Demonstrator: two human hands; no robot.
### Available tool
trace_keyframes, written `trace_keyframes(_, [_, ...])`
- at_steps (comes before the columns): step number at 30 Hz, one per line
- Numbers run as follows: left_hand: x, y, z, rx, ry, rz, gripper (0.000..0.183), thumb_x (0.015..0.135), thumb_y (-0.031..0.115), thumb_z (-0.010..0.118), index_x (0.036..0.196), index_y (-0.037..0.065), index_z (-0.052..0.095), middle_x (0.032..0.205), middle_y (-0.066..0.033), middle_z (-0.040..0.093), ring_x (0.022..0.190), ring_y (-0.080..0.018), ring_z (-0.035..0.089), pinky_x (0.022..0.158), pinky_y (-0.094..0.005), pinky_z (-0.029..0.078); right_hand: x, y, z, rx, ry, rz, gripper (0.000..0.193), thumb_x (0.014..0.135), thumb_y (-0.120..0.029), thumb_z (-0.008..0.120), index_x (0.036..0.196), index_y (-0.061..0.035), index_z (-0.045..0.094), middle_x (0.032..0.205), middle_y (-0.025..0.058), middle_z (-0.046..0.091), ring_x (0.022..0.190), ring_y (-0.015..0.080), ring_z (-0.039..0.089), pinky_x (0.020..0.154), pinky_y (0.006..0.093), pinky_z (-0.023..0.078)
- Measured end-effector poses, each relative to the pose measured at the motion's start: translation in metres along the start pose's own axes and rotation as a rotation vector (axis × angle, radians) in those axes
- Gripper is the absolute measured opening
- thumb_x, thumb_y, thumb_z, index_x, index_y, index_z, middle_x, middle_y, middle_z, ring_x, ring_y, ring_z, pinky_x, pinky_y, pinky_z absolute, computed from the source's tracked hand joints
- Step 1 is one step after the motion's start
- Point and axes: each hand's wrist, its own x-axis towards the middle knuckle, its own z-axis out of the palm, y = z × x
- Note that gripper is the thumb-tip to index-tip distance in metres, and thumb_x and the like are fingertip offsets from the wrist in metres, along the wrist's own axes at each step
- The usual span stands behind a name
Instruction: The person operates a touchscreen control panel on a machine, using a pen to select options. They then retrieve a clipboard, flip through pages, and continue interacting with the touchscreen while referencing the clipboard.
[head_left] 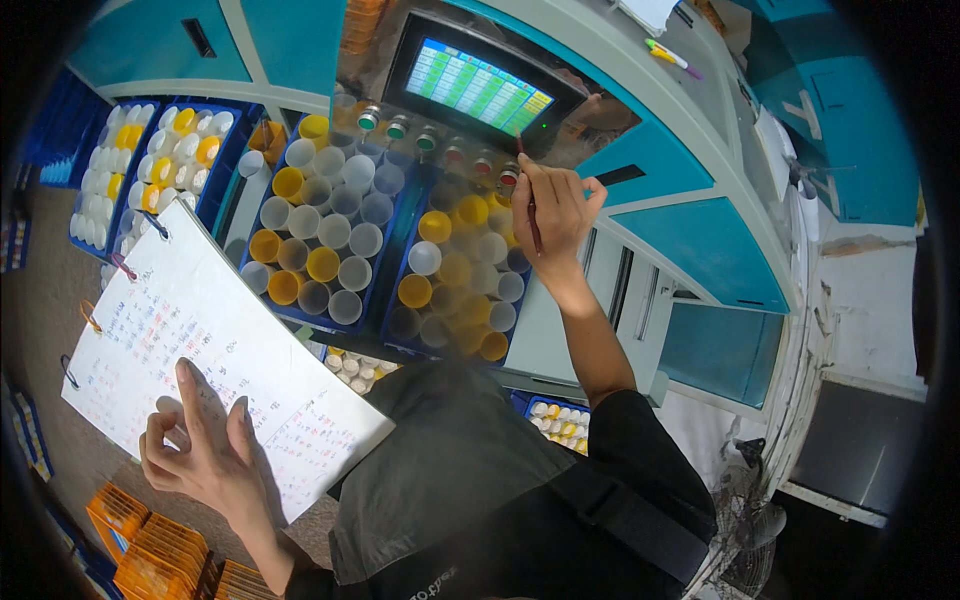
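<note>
My left hand [200,440] lies over a ring-bound notebook [300,385] full of handwriting. Its index finger is stretched out onto the page, the thumb stands apart, and the other fingers are partly bent. In my right hand [557,215] is a slim dark red pen [536,232], gripped between the fingers. The pen's upper end reaches the lower edge of a lit touch screen [478,85] showing a green and white table. Whether it touches the glass I cannot tell. Round push buttons [427,140], green and red, sit in a row below the screen.
Two blue crates [385,285] of white and yellow tubes stand below the panel; similar crates [150,170] are at the left. Orange baskets [160,560] sit at the lower left. Teal cabinet doors [700,250] and a fan [745,520] are on the right. Marker pens [675,60] lie on top.
</note>
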Motion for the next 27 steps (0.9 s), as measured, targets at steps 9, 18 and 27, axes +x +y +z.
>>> trace_keyframes(9, [0.010,0.008,-0.004,-0.024,-0.019,-0.018,0.070,0.089,0.057,0.077,0.153,0.037,0.059,0.124,-0.0104,0.047,0.129,-0.0317,0.036,0.113,-0.0578,0.027,0.007,0.001,-0.006,0.000,0.023,0.005,0.021,0.087,-0.008,0.073,0.108,-0.0088,0.077,0.089,-0.0004,0.069,0.085,0.0158,0.062,0.085,0.0432,0.032])
trace_keyframes(18, [0.014,0.012,-0.006,-0.038,-0.017,-0.014,0.070,0.088,0.055,0.079,0.153,0.037,0.059,0.124,-0.0097,0.047,0.128,-0.0310,0.036,0.113,-0.0561,0.027,0.045,-0.008,-0.004,0.129,0.117,-0.034,0.020,0.092,-0.013,0.072,0.111,-0.0076,0.077,0.091,0.0016,0.073,0.086,0.0163,0.062,0.086,0.0429,0.030])
trace_keyframes(27, [0.007,0.008,-0.004,-0.010,-0.010,-0.018,0.069,0.089,0.059,0.075,0.153,0.037,0.059,0.122,-0.0092,0.046,0.128,-0.0310,0.036,0.112,-0.0569,0.027,0.058,-0.018,0.000,0.098,0.086,-0.035,0.018,0.093,-0.012,0.073,0.110,-0.0091,0.079,0.088,0.0007,0.073,0.087,0.0160,0.064,0.087,0.0406,0.030])
